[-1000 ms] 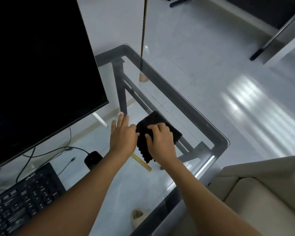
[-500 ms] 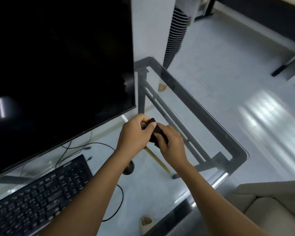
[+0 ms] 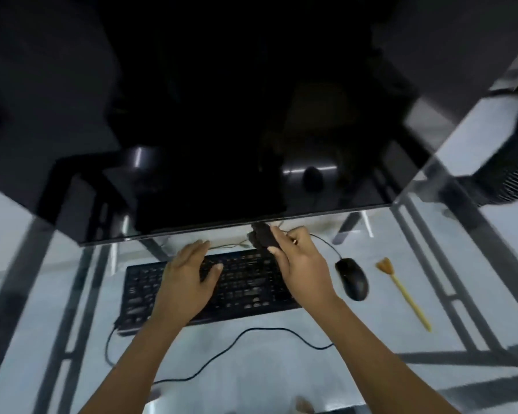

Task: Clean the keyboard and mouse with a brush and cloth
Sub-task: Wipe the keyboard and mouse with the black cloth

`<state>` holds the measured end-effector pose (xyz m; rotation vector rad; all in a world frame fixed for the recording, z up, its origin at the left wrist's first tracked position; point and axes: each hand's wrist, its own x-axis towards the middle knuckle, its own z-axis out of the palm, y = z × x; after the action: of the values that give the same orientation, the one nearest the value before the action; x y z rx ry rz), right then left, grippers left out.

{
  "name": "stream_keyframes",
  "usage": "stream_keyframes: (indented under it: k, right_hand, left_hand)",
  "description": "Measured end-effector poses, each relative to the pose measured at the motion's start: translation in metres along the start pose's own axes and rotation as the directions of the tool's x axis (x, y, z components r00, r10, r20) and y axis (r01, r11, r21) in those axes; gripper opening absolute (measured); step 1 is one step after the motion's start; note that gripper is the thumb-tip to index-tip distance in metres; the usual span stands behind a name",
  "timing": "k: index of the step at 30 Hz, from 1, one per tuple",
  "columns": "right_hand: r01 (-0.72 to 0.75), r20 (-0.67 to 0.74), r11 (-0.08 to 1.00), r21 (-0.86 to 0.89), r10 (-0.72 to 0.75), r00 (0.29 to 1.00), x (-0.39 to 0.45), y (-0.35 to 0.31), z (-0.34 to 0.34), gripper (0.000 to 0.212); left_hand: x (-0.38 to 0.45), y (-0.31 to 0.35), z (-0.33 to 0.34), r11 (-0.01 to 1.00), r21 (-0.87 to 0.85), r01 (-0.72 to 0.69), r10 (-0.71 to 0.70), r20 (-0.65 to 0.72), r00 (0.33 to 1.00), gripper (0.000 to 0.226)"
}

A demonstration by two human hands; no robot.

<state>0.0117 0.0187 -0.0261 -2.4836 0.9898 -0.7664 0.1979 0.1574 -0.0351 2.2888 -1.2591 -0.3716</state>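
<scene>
Nearest you, the keyboard's cable point(image 3: 237, 339) loops across the glass desk point(image 3: 281, 377) just in front of the keyboard point(image 3: 245, 282). Your forearms pass right over that loop, so a careless pull back could snag it and drag the keyboard askew.

Your left hand point(image 3: 189, 282) hovers over or rests on the left half of the keyboard, fingers relaxed and spread, grasping nothing; whether it touches the keys is hard to tell through the blur. If you lean on it while wiping, you will press keys and push dirt down between them.

Your right hand point(image 3: 296, 261) is over the far right corner of the keyboard, fingers curled round the bunched dark cloth point(image 3: 263, 237). A wad that tight gives little wiping face; it may skip over the keys and catch on their edges.

The mouse point(image 3: 352, 282) lies just right of the keyboard, untouched, and the brush point(image 3: 401, 291) lies further right of it. Wiping before brushing would likely smear loose grit.

Behind the keyboard, the monitor's point(image 3: 222, 144) lower edge sits close above the cloth, so a wide stroke could knock it.
</scene>
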Motion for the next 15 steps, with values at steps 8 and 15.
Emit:
stream_keyframes:
  k: [8,15]
  right_hand:
    - [-0.069,0.256,0.995,0.076,0.047,0.966,-0.021,-0.075,0.084,0.023]
    - [0.157,0.406,0.986,-0.050,-0.124,0.905,-0.056,-0.103,0.129,0.042]
  left_hand:
    - [-0.047,-0.133,-0.048,0.993,0.111,0.026,-0.043,0.150,0.988,0.113]
    - [-0.028,-0.170,-0.057,0.986,0.150,-0.078,0.015,0.384,0.923,0.136]
